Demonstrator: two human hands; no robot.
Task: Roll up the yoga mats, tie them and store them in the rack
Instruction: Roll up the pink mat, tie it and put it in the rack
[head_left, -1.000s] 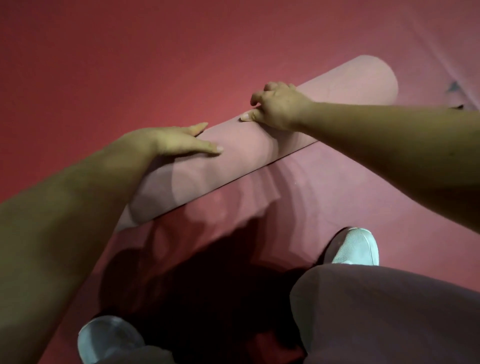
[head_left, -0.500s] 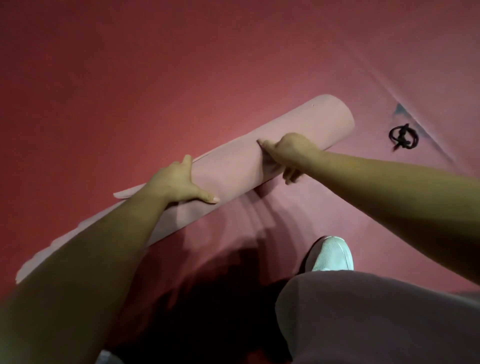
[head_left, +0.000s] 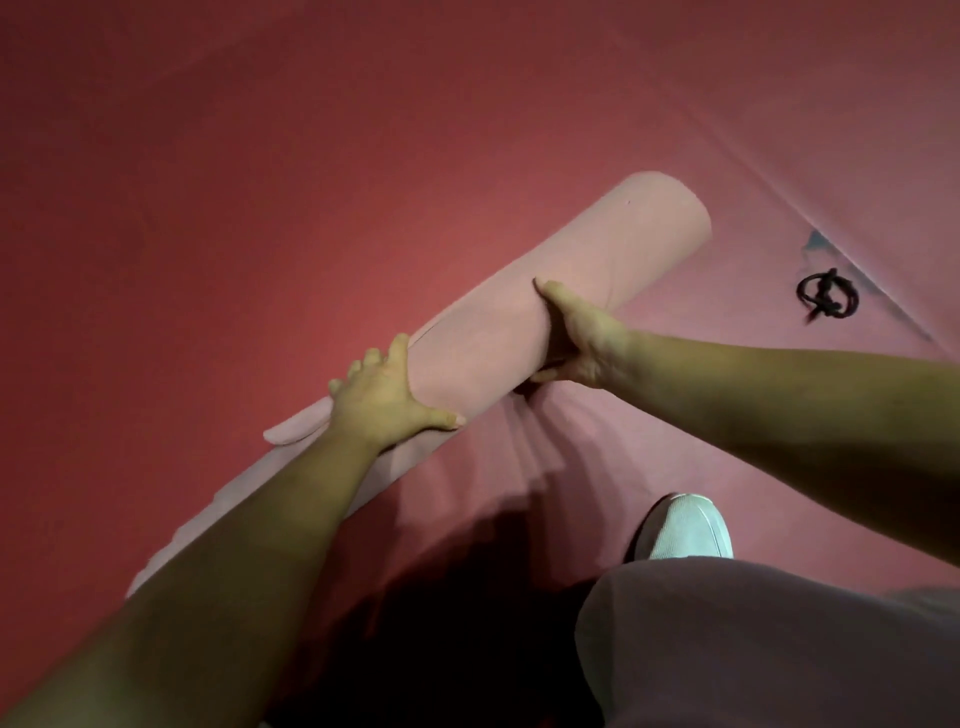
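A pink yoga mat (head_left: 587, 260), rolled into a thick cylinder, runs diagonally from lower left to upper right over the red floor. My right hand (head_left: 576, 332) wraps around the middle of the roll from the near side, thumb on top. My left hand (head_left: 384, 395) presses on the roll lower down, fingers spread over the far side; a loose mat edge sticks out beside it. A black coiled tie cord (head_left: 826, 299) lies on the floor to the right, clear of both hands. The roll's lower end is hidden by my left forearm.
A flat pink mat (head_left: 701, 415) lies on the floor beneath and to the right of the roll. My white shoe (head_left: 685, 530) and light trouser leg (head_left: 753, 649) are at lower right. Red floor (head_left: 260, 182) stretches beyond the roll.
The roll has come nearer and its right end has lifted. My right hand shifted from resting on top to gripping around the roll. The tie cord has come into view.
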